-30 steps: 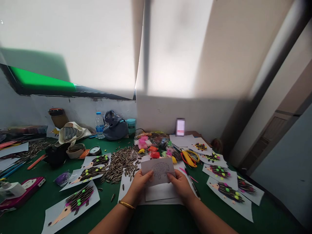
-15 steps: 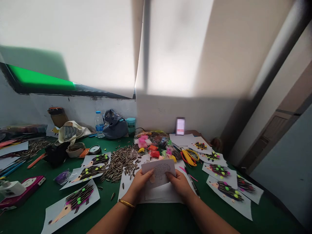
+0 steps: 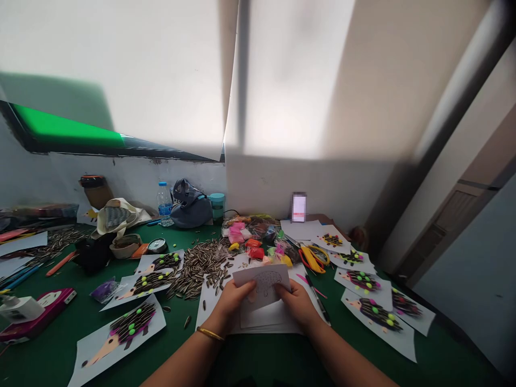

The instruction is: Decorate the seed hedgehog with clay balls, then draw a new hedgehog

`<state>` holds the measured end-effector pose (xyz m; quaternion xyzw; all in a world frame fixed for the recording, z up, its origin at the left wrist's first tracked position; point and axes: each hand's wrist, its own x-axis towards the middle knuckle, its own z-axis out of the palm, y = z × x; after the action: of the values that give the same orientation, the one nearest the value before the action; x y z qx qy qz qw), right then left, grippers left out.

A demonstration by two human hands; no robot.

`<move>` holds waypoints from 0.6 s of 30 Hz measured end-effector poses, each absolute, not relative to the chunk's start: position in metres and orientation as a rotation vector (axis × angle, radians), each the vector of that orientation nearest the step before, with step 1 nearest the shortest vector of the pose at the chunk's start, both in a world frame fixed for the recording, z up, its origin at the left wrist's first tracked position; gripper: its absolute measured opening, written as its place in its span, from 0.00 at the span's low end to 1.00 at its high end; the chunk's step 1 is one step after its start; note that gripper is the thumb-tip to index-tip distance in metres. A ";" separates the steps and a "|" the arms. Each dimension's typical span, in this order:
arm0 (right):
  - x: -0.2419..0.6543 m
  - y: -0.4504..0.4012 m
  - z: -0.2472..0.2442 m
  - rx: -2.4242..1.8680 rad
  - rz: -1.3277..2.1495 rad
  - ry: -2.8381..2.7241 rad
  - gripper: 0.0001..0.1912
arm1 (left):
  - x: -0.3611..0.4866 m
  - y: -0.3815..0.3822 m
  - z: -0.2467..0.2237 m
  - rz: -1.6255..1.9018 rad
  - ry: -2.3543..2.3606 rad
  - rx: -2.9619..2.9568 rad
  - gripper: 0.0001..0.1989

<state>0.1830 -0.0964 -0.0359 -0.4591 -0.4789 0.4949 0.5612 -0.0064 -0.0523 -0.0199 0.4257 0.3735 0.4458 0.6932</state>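
Note:
My left hand [image 3: 233,301] and my right hand [image 3: 297,303] hold a small sheet of paper [image 3: 245,277] between them, one at each side, thumbs on top. A hedgehog-like outline is drawn on it, partly coloured near my left thumb. Below the held sheet lie white papers [image 3: 258,328] on the green table. Left of my left hand is a heap of striped sunflower seeds [image 3: 201,266]. Just beyond the sheet are bags of coloured clay [image 3: 253,250]. A black pen [image 3: 316,298] and yellow-handled scissors [image 3: 314,258] lie near my right hand.
Finished-looking hedgehog pictures with seed spines lie on the left [image 3: 121,338] and right [image 3: 379,322]. Along the wall stand a water bottle [image 3: 164,204], a grey-blue bag [image 3: 191,207], a teal-lidded jar [image 3: 217,208] and a phone [image 3: 299,208]. A magenta box [image 3: 52,314] is at far left.
Both hands keep holding the drawn sheet in nearly the same place. The view has shifted very slightly; nothing else visibly moved.

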 end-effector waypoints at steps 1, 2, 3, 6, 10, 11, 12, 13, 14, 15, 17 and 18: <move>0.183 -0.097 -0.036 -1.078 1.168 -1.132 0.23 | -0.006 -0.052 -0.020 1.003 0.854 0.954 0.25; 0.183 -0.097 -0.035 -1.076 1.169 -1.137 0.22 | -0.006 -0.052 -0.021 1.012 0.869 0.959 0.24; 0.182 -0.097 -0.035 -1.075 1.169 -1.142 0.22 | -0.006 -0.052 -0.021 1.018 0.876 0.964 0.24; 0.182 -0.098 -0.034 -1.080 1.165 -1.143 0.22 | -0.007 -0.052 -0.021 1.009 0.848 0.969 0.24; 0.183 -0.098 -0.034 -1.117 1.151 -1.102 0.23 | -0.007 -0.054 -0.018 0.989 0.761 0.953 0.24; 0.183 -0.098 -0.034 -1.129 1.145 -1.090 0.24 | -0.007 -0.055 -0.017 0.988 0.753 0.958 0.25; 0.184 -0.097 -0.034 -1.138 1.142 -1.080 0.24 | -0.007 -0.056 -0.016 0.982 0.757 0.969 0.25; 0.184 -0.097 -0.034 -1.144 1.140 -1.074 0.25 | -0.007 -0.056 -0.015 0.972 0.766 0.984 0.26; 0.184 -0.097 -0.034 -1.148 1.140 -1.071 0.25 | -0.007 -0.056 -0.016 0.961 0.780 0.999 0.26; 0.184 -0.097 -0.033 -1.151 1.141 -1.070 0.26 | -0.007 -0.056 -0.016 0.950 0.795 1.012 0.26; 0.184 -0.098 -0.033 -1.147 1.149 -1.072 0.26 | -0.007 -0.055 -0.019 0.934 0.811 1.022 0.26; 0.183 -0.099 -0.032 -1.139 1.155 -1.074 0.25 | -0.006 -0.054 -0.020 0.931 0.817 1.022 0.27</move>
<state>0.1833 -0.0992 -0.0324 -0.4839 -0.4560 0.4907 0.5630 -0.0065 -0.0538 -0.0199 0.4578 0.3661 0.4170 0.6946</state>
